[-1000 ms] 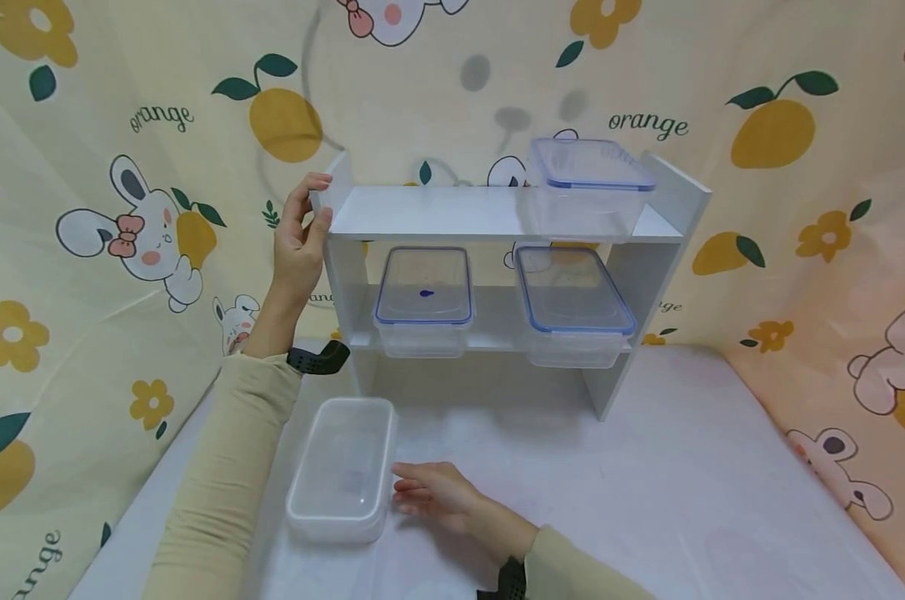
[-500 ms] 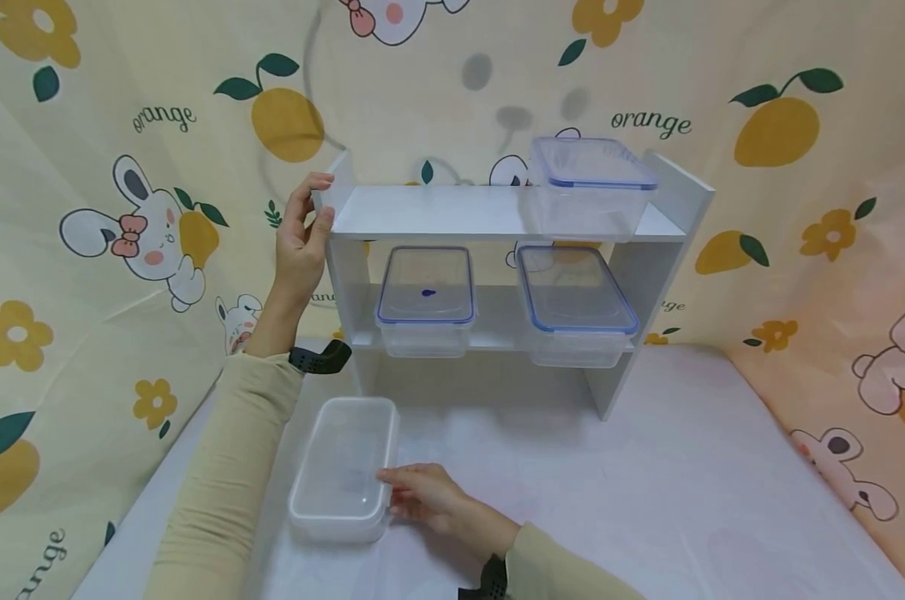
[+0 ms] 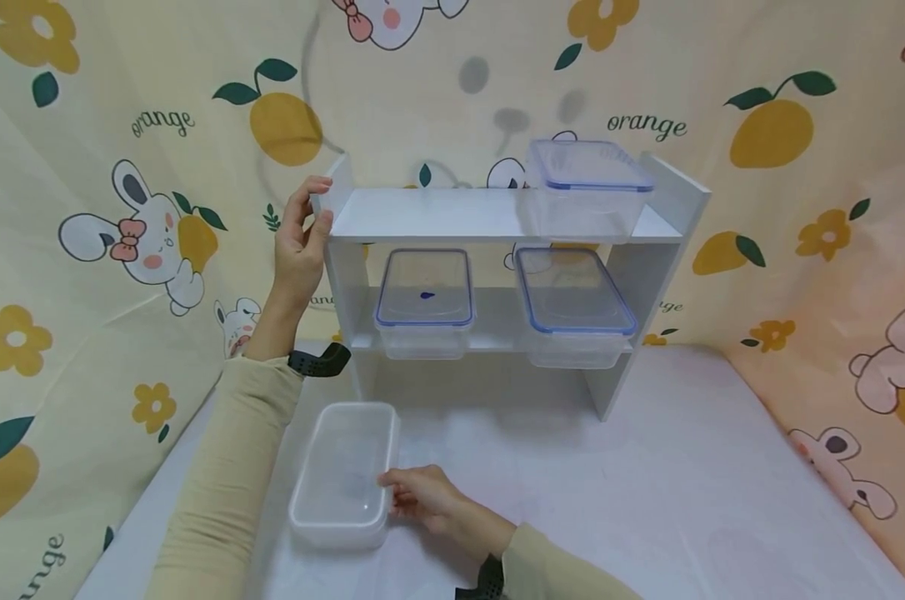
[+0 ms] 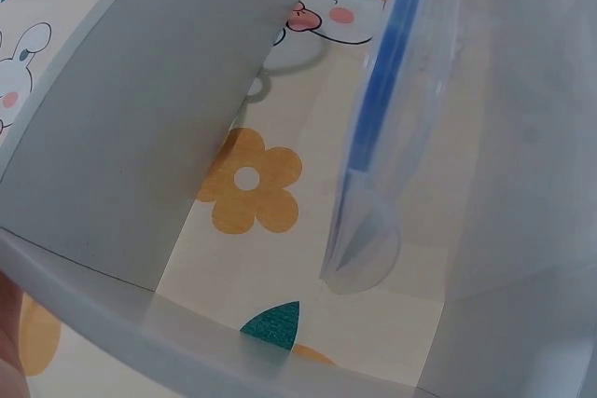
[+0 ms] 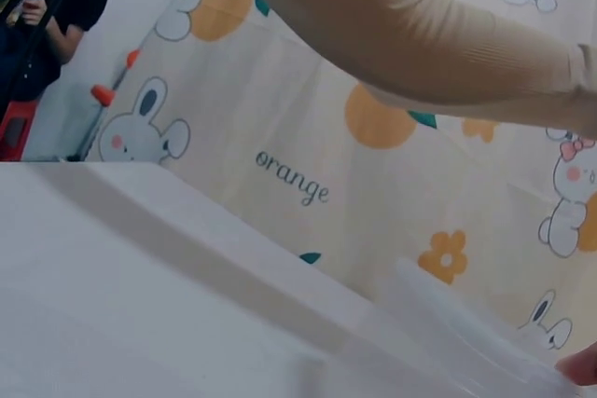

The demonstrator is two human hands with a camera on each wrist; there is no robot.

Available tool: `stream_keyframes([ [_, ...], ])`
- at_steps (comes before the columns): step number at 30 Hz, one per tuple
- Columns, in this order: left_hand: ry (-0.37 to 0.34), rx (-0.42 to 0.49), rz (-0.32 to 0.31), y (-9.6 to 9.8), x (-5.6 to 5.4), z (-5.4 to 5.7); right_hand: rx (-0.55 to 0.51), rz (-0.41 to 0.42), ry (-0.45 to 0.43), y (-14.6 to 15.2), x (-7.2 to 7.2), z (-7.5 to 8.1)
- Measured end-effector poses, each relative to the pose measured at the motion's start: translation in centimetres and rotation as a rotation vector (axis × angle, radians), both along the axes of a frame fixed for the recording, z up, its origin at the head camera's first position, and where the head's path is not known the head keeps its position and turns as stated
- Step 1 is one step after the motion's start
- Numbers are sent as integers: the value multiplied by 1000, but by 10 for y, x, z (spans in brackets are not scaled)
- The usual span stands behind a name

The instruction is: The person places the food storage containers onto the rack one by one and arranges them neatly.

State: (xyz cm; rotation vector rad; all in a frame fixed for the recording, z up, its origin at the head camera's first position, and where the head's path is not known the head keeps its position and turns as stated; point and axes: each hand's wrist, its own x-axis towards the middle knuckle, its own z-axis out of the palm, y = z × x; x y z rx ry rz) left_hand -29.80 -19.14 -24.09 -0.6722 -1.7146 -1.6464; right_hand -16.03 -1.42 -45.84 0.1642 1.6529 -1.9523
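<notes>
A white two-tier shelf (image 3: 422, 213) stands on the table. My left hand (image 3: 300, 242) grips the upper edge of its left side panel, thumb in front and fingers behind. In the left wrist view a sliver of that hand shows at the left edge. On the table before the shelf's left leg lies a translucent plastic food container (image 3: 340, 475), with no blue edging on it. My right hand (image 3: 430, 500) pinches its right wall near the front, thumb over the rim and the other fingers below. The right wrist view shows a fingertip (image 5: 580, 365) at the container's edge.
Food containers with blue-edged lids sit on the shelf: one on the top right (image 3: 591, 204), one on the middle left (image 3: 425, 287), one on the middle right (image 3: 575, 292). A printed cloth (image 3: 145, 350) surrounds the table (image 3: 685, 500). A seated person (image 5: 56, 25) appears far off.
My right hand has moved left from beside the food container, and its thumb now lies over the rim. The left hand stays on the shelf panel.
</notes>
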Motion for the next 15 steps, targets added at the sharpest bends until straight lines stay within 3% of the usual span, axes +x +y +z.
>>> stream_keyframes([
  [15, -14, -4, 7, -1, -1, -1, 15, 21, 18, 9, 5, 2],
])
